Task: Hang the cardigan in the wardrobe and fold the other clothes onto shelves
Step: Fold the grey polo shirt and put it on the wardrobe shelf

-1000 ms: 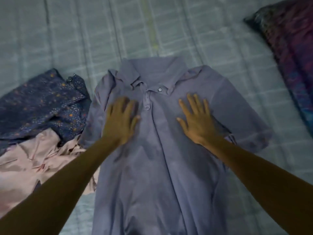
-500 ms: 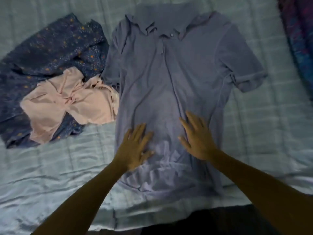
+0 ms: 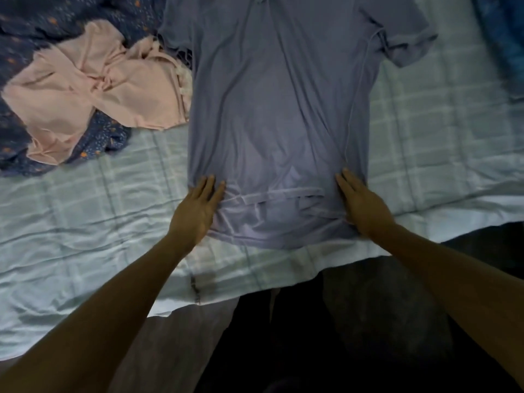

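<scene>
A lavender-blue polo shirt lies flat, front up, on the bed, its collar cut off by the top edge. My left hand rests palm down on the shirt's lower left corner, fingers together and flat. My right hand presses flat on the lower right corner by the hem. Neither hand holds cloth. The hem is slightly bunched between my hands. A crumpled pink garment lies to the left on a dark blue floral garment.
The bed is covered by a pale checked sheet, whose near edge runs across the lower view. A dark patterned pillow sits at the far right. Below the bed edge the floor is dark.
Both hands have slid down the shirt from the chest to the hem, smoothing it. The view has tilted down, so the collar has left the frame.
</scene>
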`<state>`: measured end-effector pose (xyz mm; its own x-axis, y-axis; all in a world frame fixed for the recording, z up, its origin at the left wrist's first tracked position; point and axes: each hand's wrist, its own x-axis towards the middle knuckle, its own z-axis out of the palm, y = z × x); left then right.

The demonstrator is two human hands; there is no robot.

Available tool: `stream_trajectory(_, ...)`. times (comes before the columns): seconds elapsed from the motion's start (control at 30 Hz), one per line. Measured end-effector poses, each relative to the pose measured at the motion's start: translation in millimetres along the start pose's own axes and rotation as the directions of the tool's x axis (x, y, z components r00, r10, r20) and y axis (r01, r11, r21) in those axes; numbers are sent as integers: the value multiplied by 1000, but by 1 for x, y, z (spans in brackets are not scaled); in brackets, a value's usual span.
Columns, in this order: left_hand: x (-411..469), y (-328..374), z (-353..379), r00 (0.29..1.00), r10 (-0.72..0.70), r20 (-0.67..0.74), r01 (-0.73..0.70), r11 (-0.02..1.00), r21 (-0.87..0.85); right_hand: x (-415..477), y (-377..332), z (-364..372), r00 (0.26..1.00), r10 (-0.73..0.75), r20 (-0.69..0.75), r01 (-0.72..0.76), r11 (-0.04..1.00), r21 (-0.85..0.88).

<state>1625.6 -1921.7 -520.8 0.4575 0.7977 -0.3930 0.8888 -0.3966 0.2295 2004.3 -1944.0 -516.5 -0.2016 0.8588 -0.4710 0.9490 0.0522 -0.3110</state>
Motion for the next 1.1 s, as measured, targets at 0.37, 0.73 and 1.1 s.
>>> stream_trajectory(0.37,-32,-39,-27,1000,23,-3,-23,999,31,-33,-20,9,996,-14,-88,15,1000,9)
stream_trajectory(0.73,-72,-59,-30,960,248,-125,-201,932,303,-92,37,-32,960,277,37,-275,960,-43)
stream_trajectory(1.1,-56,-47,-37,971,199,135,-227,942,247,-66,27,-49,979,30,-202,-61,987,-150)
